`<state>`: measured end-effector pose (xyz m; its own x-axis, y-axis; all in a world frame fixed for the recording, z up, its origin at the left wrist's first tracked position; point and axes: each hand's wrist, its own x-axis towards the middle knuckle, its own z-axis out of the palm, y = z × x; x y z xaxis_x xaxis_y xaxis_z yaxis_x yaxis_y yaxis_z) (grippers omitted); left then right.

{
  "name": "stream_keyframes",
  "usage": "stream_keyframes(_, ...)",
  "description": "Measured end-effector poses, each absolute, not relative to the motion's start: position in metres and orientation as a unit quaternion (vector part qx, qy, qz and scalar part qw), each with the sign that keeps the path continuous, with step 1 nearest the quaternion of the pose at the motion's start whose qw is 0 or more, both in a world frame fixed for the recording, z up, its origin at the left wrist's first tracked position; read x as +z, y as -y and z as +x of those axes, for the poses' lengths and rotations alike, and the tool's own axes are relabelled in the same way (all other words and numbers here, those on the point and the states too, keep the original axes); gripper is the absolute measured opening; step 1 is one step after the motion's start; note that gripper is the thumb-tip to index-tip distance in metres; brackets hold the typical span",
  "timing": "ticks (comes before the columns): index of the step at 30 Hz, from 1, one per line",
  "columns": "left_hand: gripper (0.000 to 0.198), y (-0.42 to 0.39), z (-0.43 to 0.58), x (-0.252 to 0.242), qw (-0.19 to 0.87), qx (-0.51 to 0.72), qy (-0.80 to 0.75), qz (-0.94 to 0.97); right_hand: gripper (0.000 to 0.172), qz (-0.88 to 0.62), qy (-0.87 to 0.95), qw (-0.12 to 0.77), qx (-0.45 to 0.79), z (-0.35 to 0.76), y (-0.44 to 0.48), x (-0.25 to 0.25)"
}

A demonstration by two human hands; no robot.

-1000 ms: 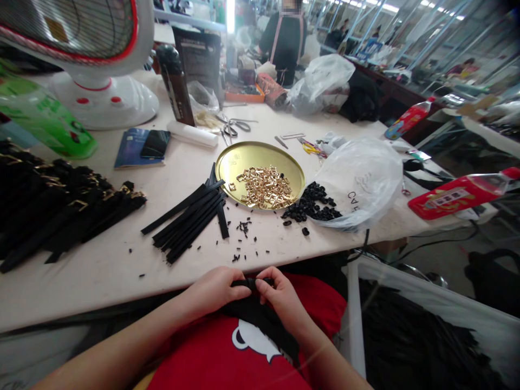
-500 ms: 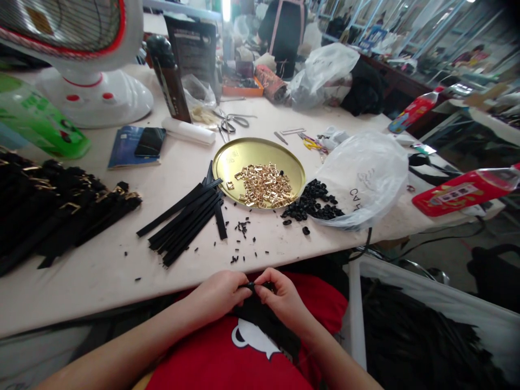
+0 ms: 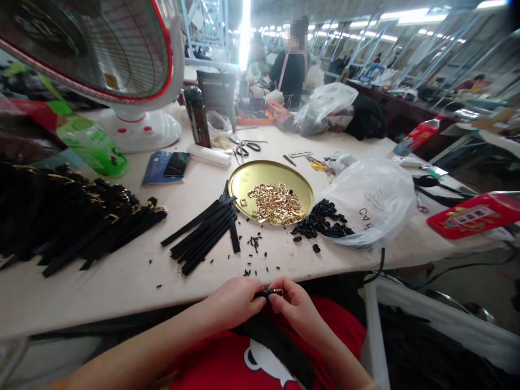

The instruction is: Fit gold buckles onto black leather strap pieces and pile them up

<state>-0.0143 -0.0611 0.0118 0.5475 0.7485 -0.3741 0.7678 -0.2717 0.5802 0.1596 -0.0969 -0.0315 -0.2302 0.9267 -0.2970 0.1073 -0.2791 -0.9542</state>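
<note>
Just below the table's front edge, my left hand (image 3: pixel 239 300) and my right hand (image 3: pixel 296 306) pinch the end of a black strap (image 3: pixel 280 344) between them. A small gold glint shows at my right fingertips, probably a buckle, largely hidden by the fingers. The rest of the strap hangs over my lap. Beyond my hands, gold buckles (image 3: pixel 280 203) lie heaped on a round gold tray (image 3: pixel 242 184). Black strap pieces (image 3: pixel 203 233) fan out left of the tray. Small black plastic parts (image 3: pixel 320 219) spill from a clear plastic bag (image 3: pixel 382 203) on its right.
Buckled black straps (image 3: pixel 89 216) are piled at the left. Behind are a fan (image 3: pixel 138 130), a green bottle (image 3: pixel 93 142), a phone (image 3: pixel 177 164) and scissors (image 3: pixel 247 145). A red bottle (image 3: pixel 475 215) lies right; a white bin (image 3: pixel 371 319) stands below. A person (image 3: pixel 287 76) is beyond.
The head view has tilted up, so the scene sits lower and further right. Both hands still hold the strap; a dark edge and gold glint now show between the fingers.
</note>
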Motion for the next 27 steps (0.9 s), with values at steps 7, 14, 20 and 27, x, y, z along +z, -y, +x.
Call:
stream_keyframes(7,0.030,0.031,-0.025,0.013,0.272,0.025,-0.438,0.856,0.020,-0.549,0.570,0.316,0.523,0.165,0.059,-0.033)
stream_keyframes(14,0.029,-0.029,-0.059,-0.001,0.054,0.030,-0.466,0.883,0.023,-0.610,0.692,0.337,0.190,0.162,0.019,-0.058)
stream_keyframes(20,0.023,-0.054,-0.071,-0.004,0.026,0.035,-0.388,0.920,0.025,-0.617,0.626,0.423,0.219,0.170,0.032,-0.067)
stream_keyframes(27,0.031,-0.052,-0.066,0.025,-0.026,0.217,-0.320,0.922,0.020,-0.689,0.550,0.455,0.123,0.229,0.022,-0.053)
